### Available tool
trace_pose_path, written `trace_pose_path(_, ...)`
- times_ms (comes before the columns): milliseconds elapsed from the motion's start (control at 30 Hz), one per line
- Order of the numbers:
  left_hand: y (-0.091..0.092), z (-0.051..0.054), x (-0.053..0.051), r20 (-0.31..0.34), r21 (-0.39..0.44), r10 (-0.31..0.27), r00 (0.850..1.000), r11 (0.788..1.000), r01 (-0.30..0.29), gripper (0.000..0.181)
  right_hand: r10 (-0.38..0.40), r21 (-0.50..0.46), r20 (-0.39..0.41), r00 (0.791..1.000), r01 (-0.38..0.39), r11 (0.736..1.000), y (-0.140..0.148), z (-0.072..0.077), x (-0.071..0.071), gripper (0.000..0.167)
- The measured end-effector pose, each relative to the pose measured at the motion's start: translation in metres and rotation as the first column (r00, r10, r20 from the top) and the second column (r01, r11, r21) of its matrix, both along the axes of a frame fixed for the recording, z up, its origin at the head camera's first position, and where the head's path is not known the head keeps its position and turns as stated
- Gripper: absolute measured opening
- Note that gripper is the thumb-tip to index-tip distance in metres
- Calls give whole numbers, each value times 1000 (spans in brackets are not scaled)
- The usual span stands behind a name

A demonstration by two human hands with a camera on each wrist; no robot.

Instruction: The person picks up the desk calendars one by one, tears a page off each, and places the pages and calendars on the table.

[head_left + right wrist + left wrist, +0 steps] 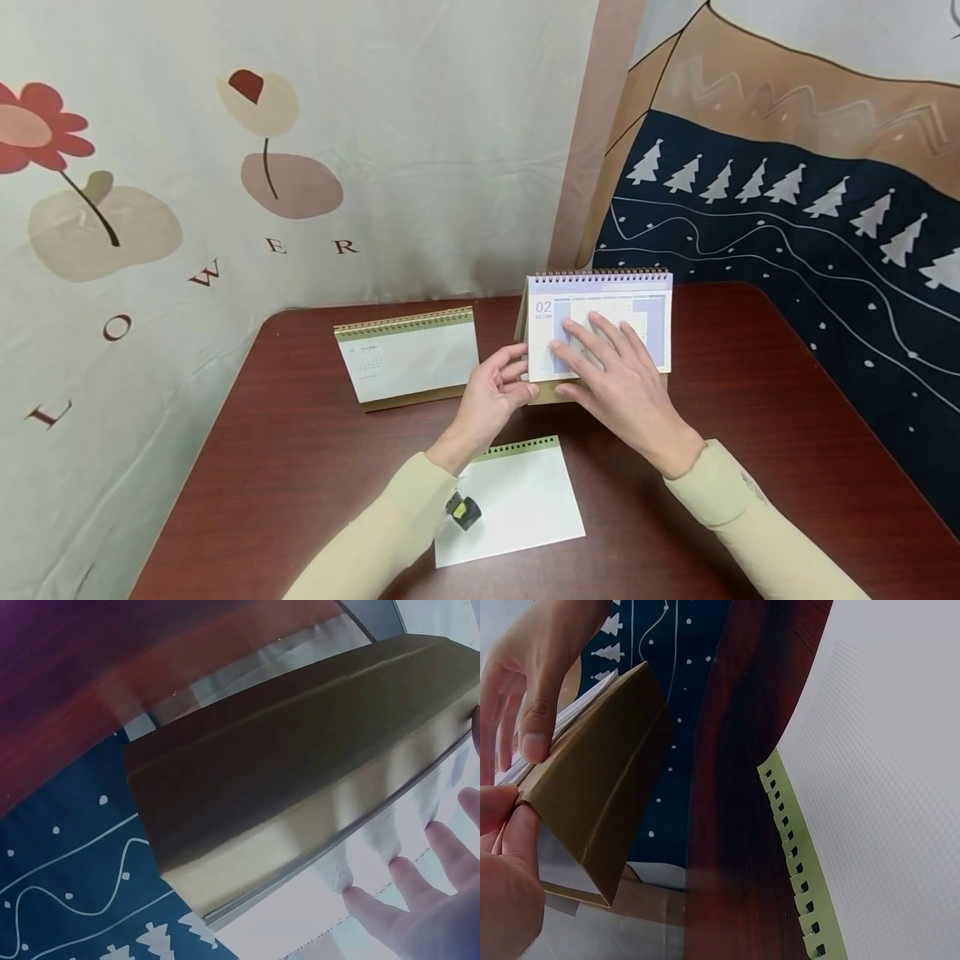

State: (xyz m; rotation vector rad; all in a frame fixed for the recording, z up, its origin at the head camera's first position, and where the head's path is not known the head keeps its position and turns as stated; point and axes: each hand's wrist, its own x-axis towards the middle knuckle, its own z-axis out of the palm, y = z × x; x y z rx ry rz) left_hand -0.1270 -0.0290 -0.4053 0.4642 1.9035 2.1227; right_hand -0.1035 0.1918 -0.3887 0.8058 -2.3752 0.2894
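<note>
A spiral-bound desk calendar with a purple-and-white page marked 02 stands near the back right. My left hand pinches the lower left corner of it between thumb and finger; the left wrist view shows this grip on the edge of the brown cardboard stand. Across the front page rests my right hand, fingers spread and fairly straight, the thumb by the lower edge. In the right wrist view its fingertips touch the white page, below the folded base. The right hand covers part of the printed grid.
To the left stands a second desk calendar with a green top strip. A loose white sheet with a green punched edge lies in front, partly under the left forearm. The brown table meets printed cloth walls behind.
</note>
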Motion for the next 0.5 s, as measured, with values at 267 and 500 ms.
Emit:
trace_pose_path(267,-2,-1,0,-15,10,-21,1000,1000,22,60,16,-15,-43,999,-16,1000,-3,3,-2,64)
trace_pose_path(500,-4,-1,1,-10,14,-26,1000,1000,26,59,23,-21,-56,998,-25,999,-3,5,-3,57)
